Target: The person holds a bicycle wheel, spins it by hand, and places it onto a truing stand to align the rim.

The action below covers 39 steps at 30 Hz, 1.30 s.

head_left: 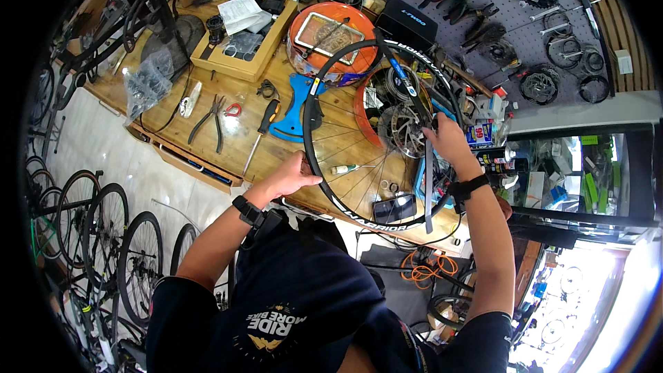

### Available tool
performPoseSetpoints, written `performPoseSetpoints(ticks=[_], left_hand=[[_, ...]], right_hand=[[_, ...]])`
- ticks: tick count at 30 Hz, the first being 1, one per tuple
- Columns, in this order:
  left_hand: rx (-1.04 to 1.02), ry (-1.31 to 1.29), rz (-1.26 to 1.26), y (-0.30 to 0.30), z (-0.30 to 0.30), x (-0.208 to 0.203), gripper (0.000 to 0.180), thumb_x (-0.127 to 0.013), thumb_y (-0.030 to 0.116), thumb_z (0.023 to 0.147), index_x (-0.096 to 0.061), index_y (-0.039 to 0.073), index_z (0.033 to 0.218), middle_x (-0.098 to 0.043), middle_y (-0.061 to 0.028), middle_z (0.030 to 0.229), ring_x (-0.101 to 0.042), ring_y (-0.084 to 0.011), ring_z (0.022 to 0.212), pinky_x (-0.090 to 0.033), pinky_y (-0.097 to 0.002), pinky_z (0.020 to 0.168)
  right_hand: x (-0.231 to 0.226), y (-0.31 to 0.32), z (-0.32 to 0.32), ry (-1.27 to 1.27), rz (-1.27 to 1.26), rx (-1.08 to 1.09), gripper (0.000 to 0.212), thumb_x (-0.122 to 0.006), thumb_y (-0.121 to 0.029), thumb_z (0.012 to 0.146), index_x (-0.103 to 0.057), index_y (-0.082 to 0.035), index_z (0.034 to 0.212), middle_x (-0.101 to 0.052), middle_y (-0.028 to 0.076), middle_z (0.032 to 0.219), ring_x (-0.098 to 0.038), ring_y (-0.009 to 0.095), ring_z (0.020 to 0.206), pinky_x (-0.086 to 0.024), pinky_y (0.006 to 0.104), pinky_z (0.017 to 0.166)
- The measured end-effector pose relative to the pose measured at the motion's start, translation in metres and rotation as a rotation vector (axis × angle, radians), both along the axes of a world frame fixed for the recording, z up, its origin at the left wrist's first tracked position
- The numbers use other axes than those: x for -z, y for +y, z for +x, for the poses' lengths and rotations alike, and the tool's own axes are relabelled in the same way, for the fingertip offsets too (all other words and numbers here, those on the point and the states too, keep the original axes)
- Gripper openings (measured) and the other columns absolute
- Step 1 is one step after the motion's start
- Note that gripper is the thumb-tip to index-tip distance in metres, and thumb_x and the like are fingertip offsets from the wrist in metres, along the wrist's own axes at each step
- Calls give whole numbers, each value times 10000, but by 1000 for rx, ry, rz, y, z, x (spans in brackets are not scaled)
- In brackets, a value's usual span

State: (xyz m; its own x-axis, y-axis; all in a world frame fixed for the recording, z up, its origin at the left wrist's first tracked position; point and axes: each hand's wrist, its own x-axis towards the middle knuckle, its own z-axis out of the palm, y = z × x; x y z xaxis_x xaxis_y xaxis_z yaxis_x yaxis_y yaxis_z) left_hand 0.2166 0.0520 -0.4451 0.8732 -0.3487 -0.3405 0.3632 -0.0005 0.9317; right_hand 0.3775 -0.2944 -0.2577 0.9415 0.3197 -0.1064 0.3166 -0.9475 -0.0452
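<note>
A bicycle wheel (310,110) with a black rim and thin spokes is tilted over the workbench. My left hand (295,175) is closed on the near left part of its rim, thumb pointing inward. Across the wheel's right side runs a long, bent blue and black bar that looks like a wheel dishing gauge (410,84); one end reaches the far rim, the other the near rim. Near the hub, my right hand (449,139) grips the middle of this bar, its fingertips partly hidden. A brake disc (400,129) shows through the spokes beside the hub.
On the wooden bench (235,100) lie pliers (217,121), a screwdriver (266,121), a blue plate-like tool (295,107) and a cardboard box (238,62). An orange round tray (324,17) stands behind. Pegboard tools (476,17) hang at the back; bicycles (103,228) stand left.
</note>
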Motion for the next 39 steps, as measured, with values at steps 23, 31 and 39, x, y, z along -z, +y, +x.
performPoseSetpoints(ticks=[23,31,39], left_hand=[[-1,11,-29,-1,-2,-3,456,-766,28,833,-500,-5,1202,-641,-63,1098,-631,-149,1004,-521,-304,890],[-4,-15,-15,-2,-4,-7,449,-776,62,837,-503,-18,1184,-643,-64,1084,-635,-153,975,-518,-306,885],[-1,11,-60,-2,-3,-10,429,-763,25,834,-516,-7,1184,-648,-51,1078,-634,-145,991,-519,-311,905]], right_hand=[[18,5,12,107,17,111,347,-615,-196,895,-467,16,1127,-661,282,982,-639,466,937,-512,535,808],[8,-12,11,-45,37,-96,445,-670,-327,900,-506,33,1104,-662,279,913,-643,471,885,-521,531,773],[-9,4,-2,5,-191,82,524,-596,-476,937,-610,46,965,-681,269,917,-657,452,906,-533,509,786]])
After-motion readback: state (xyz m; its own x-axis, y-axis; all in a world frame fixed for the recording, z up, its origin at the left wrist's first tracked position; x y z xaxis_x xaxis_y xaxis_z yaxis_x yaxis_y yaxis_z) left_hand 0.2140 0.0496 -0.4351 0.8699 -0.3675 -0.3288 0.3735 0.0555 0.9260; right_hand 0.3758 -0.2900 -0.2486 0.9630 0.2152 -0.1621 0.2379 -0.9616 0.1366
